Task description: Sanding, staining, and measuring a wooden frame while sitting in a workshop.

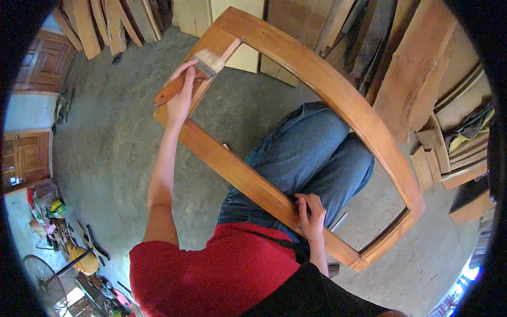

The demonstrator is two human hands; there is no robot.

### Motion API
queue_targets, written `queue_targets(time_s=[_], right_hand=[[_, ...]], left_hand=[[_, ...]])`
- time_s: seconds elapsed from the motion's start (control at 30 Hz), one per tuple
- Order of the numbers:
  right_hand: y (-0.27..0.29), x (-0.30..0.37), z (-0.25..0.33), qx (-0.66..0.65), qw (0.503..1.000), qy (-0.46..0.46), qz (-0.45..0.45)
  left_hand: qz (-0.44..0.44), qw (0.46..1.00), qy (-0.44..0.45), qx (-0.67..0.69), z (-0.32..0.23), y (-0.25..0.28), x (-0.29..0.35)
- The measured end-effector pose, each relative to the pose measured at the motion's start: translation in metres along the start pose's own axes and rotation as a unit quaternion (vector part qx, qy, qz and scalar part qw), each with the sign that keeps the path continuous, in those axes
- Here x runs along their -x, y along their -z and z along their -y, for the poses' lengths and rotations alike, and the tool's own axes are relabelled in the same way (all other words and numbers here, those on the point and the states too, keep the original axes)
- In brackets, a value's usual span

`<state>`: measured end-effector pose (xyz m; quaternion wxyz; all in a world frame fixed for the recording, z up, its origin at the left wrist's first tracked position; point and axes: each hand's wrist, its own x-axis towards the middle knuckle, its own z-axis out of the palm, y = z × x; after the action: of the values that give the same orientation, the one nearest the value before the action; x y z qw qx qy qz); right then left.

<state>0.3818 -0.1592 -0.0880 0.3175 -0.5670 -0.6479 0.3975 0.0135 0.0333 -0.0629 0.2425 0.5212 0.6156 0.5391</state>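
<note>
A large brown wooden frame with a rectangular opening and one curved outer rail lies tilted across my jeans-clad thighs. My left hand is closed round the handle of a wide paintbrush at the frame's far left end. Its pale bristles are over the short end rail, pointing away from me; whether they press on the wood I cannot tell. On the near long rail, my right hand grips the wood, thumb and fingers bent over it. Part of that grip is hidden by the hand itself.
Wooden boards lean in stacks at the far right, with more planks at the far left. Curved wooden pieces are piled on the right. A grey concrete floor surrounds me. Mixed clutter lies at the lower left.
</note>
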Motion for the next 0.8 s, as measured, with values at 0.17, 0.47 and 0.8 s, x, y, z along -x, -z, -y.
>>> queue_targets(time_s=[0.17,0.47,0.8], right_hand=[[0.001,0.001,-0.002,0.005,1.0,-0.006,0.003],[0.0,0.0,-0.005,-0.006,1.0,0.025,-0.011],[0.001,0.003,-0.004,0.002,1.0,0.014,-0.02]], left_hand=[[-0.037,0.995,0.086,0.033,0.022,0.055,0.037],[-0.294,0.955,0.02,-0.029,0.068,0.12,0.021],[0.045,0.998,-0.018,0.048,-0.021,-0.052,-0.062]])
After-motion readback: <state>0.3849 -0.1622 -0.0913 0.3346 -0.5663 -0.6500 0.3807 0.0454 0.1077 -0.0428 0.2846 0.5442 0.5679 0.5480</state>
